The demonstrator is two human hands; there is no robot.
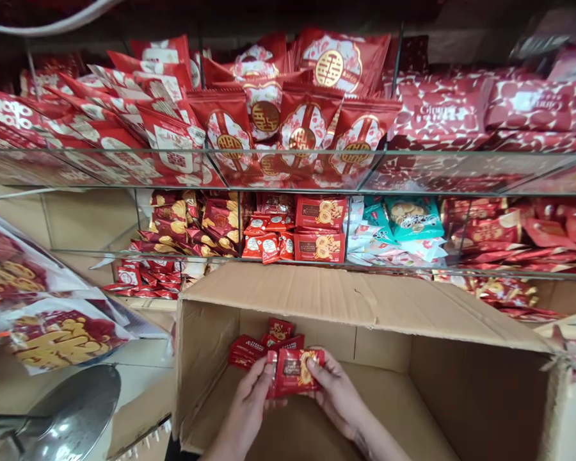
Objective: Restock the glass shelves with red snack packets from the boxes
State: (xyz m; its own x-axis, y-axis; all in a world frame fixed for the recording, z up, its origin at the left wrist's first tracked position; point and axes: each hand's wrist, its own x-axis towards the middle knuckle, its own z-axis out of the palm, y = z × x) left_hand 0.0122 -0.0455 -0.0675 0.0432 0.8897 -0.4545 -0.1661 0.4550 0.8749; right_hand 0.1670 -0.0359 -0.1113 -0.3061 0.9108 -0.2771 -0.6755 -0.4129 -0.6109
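Observation:
Both my hands are over a large open cardboard box (403,397), gripping small red snack packets (295,371) with a picture of round biscuits. My left hand (252,397) pinches the left end, where another red packet edge shows. My right hand (336,394) closes on the right end, its thumb on the printed front. Several similar red packets (247,351) lie in the box's far left corner, just behind my hands. Matching packets (319,247) are stacked on the middle shelf above the box. How many packets I hold is partly hidden by my fingers.
A glass shelf (288,171) with red bags (302,128) spans the top. Below it are teal packs (413,218) and gold-red packs (173,218) between dividers. The box's raised flap (288,291) reaches the lower shelf. Left stand a metal scoop (77,410) and hanging printed bags (60,336).

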